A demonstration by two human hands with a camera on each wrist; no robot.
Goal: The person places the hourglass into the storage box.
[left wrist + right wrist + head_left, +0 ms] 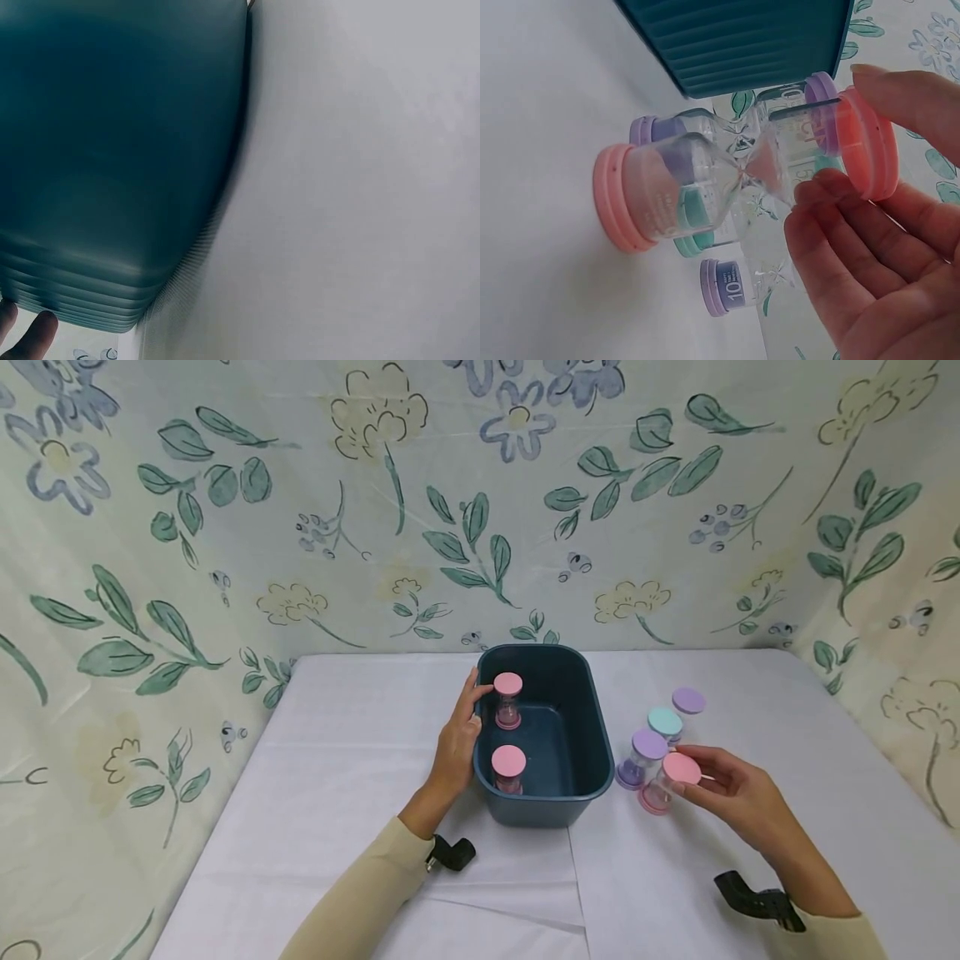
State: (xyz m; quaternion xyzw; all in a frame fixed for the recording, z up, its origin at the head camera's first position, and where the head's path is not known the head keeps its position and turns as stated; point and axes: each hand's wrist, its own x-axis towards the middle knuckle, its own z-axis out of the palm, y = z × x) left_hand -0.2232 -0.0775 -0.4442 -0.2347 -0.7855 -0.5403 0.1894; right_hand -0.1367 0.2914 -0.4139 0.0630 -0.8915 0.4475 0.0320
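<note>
A pink-capped hourglass (pixel 697 184) is pinched near its upper cap by my right hand (pixel 738 789). It stands slightly tilted beside the dark teal bin (pixel 546 812), its lower cap close over the cloth. Through its glass, pink sand shows. My left hand (pixel 453 747) rests at the bin's left rim with fingers extended, one fingertip right by the cap of a pink hourglass (pixel 508 700) inside. Another pink hourglass (pixel 509 763) stands nearer the bin's front. In the left wrist view, two fingertips (pixel 41 334) show past the bin's ridged wall.
Right of the bin stand a purple hourglass (pixel 649 745), a teal-capped hourglass (pixel 665 722) and, farther back, another purple hourglass (pixel 688 700) marked 10. White cloth (pixel 360 760) covers the table. A floral curtain (pixel 450 485) hangs behind it and along the sides.
</note>
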